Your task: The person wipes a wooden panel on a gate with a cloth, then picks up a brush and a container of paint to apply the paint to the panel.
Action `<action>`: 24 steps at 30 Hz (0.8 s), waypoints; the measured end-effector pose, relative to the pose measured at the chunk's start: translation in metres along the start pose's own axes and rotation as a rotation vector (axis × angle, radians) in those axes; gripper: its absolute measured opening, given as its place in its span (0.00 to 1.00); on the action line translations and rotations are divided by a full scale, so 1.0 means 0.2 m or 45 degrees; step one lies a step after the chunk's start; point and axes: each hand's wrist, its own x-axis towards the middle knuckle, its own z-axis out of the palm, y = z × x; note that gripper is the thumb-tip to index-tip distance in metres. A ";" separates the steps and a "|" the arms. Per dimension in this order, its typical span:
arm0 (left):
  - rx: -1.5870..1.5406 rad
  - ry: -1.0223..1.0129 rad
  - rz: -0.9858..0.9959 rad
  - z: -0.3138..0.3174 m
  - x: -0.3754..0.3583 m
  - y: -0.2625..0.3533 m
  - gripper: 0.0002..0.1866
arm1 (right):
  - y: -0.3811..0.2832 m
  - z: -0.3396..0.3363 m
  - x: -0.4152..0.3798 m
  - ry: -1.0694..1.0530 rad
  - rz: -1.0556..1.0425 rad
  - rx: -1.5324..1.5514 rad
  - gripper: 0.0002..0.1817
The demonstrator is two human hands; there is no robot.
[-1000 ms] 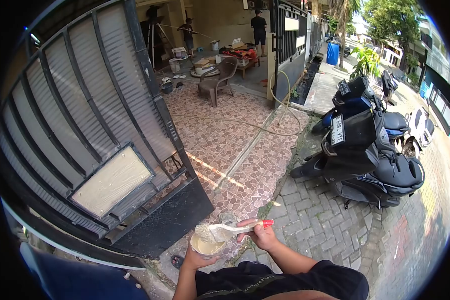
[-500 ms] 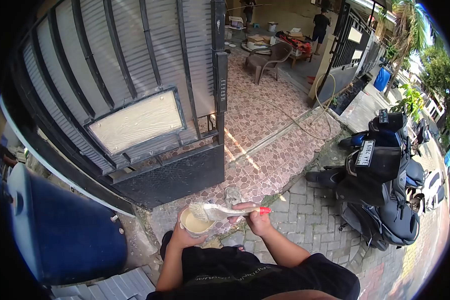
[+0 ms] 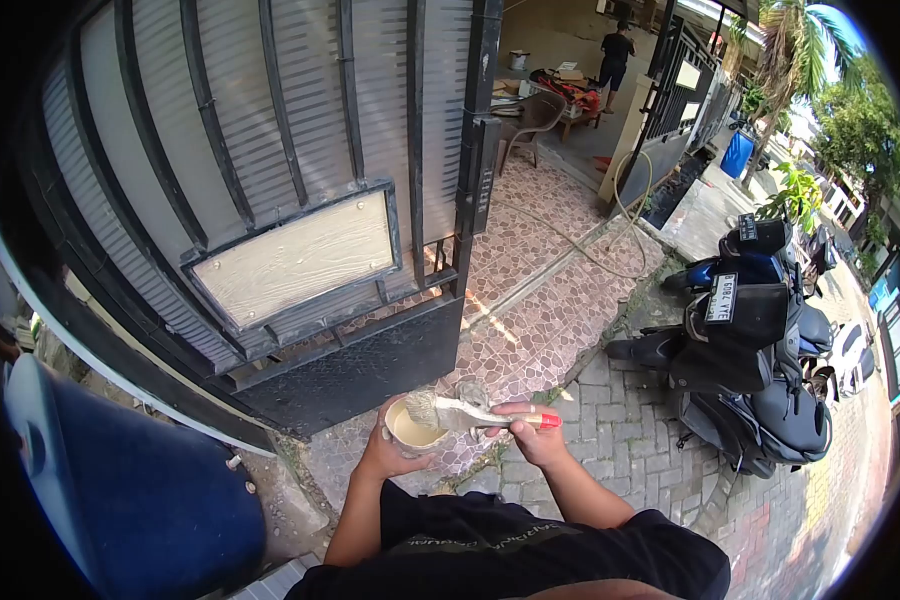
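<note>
My left hand (image 3: 385, 452) is wrapped round a small cup of cream paint (image 3: 415, 432), its open top facing up. In my right hand (image 3: 532, 435) is a paintbrush (image 3: 465, 412) with a red-tipped handle, held sideways. Its paint-coated bristles lie over the cup's rim. Ahead of both hands stands a black metal gate (image 3: 345, 359) carrying a framed panel (image 3: 295, 257) painted cream, with a wood-grain texture. Behind the brush a greyish crumpled lump (image 3: 471, 391) rests on the ground.
A large blue tank (image 3: 140, 490) stands on the left. Several parked motorcycles (image 3: 740, 370) line the paving on the right. A hose (image 3: 580, 250) curls across the tiled floor (image 3: 540, 290). Farther back are a brown chair (image 3: 532, 122) and a person (image 3: 616, 65).
My view has swung left, so the gate sits farther right in it. The cup and brush keep close together, the bristles still at the cup's mouth.
</note>
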 end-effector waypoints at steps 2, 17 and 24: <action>0.075 0.020 0.036 -0.14 -0.03 -0.03 0.56 | 0.05 0.12 0.06 -0.001 0.048 -0.158 0.11; -0.042 -0.048 -0.045 -1.28 -0.21 -0.13 0.55 | 0.52 1.04 0.45 0.071 0.054 -0.022 0.19; -0.027 0.080 -0.068 -1.26 -0.26 -0.08 0.54 | 0.52 1.07 0.43 0.049 0.055 -0.058 0.21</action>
